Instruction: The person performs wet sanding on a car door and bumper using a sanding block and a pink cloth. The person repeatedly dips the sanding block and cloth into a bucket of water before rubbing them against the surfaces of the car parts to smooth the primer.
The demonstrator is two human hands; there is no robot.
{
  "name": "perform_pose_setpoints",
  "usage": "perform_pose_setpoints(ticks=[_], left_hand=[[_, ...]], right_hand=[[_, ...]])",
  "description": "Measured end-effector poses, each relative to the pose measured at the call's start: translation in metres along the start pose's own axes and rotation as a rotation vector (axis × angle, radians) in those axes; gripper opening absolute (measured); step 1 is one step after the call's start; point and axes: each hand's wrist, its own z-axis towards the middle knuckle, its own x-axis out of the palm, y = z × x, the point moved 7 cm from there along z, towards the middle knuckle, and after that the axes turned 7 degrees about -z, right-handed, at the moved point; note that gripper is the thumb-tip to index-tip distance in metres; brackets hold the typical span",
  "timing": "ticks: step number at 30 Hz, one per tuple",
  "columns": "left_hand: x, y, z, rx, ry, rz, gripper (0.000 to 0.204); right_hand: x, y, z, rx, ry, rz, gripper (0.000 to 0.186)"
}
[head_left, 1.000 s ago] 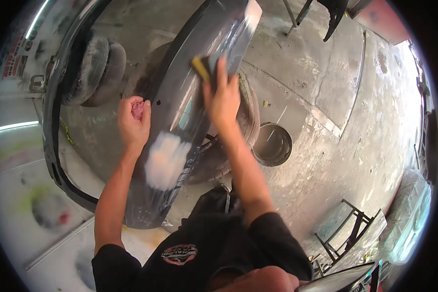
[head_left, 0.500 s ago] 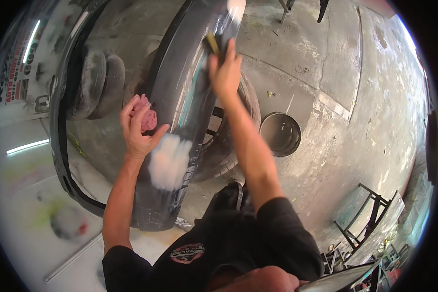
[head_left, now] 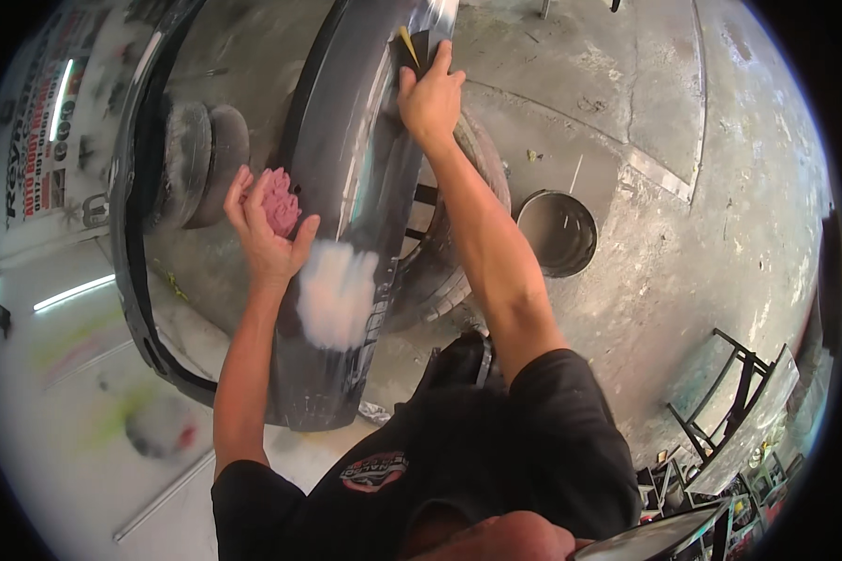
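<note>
A long dark grey car bumper (head_left: 320,388) runs away from me, scuffed, with a whitish filler patch (head_left: 338,295) near its close end and a pale, teal-tinged strip along its middle. My left hand (head_left: 269,248) is closed loosely around a crumpled pink cloth (head_left: 281,203) at the bumper's left edge. Farther up, my right hand (head_left: 432,105) holds a dark folded sheet with a yellow edge, apparently sandpaper (head_left: 423,47), against the bumper's surface. The underside of the sheet is hidden.
Under and beside the bumper are tyres (head_left: 482,178), with more tyres (head_left: 223,154) to the left. A dark round basin (head_left: 557,234) stands on the stained concrete floor (head_left: 646,280). A black metal stand (head_left: 734,397) is at lower right, a printed banner (head_left: 42,140) at far left.
My right hand and the sheet have moved slightly farther up the bumper. My left hand keeps the pink cloth. The whole view has shifted a little.
</note>
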Motion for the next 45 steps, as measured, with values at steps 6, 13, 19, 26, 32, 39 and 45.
perform_pose_setpoints(ticks=[6,13,19,26,32,39,45], left_hand=[[-0.014,0.006,-0.012,0.004,-0.001,0.073,0.088],[-0.01,0.0,-0.003,0.014,-0.086,0.015,0.093],[-0.024,0.008,-0.018,-0.009,-0.133,0.041,0.098],[-0.008,-0.001,-0.006,-0.01,-0.11,0.06,0.098],[-0.015,-0.001,-0.007,-0.017,-0.055,0.127,0.099],[-0.006,-0.033,-0.004,-0.002,-0.017,0.289,0.085],[0.09,-0.085,-0.036,0.151,0.844,0.489,0.084]], right_hand=[[-0.013,0.007,-0.098,-0.287,0.105,0.029,0.082],[-0.001,0.015,0.009,-0.141,0.028,-0.044,0.079],[-0.022,0.003,-0.16,-0.187,0.214,0.046,0.092],[-0.004,0.004,0.004,0.154,0.13,-0.039,0.083],[-0.034,-0.012,-0.178,0.029,0.321,0.144,0.087],[-0.136,-0.063,-0.155,-0.133,0.344,0.546,0.078],[-0.249,-0.253,-0.084,0.068,0.056,0.317,0.062]])
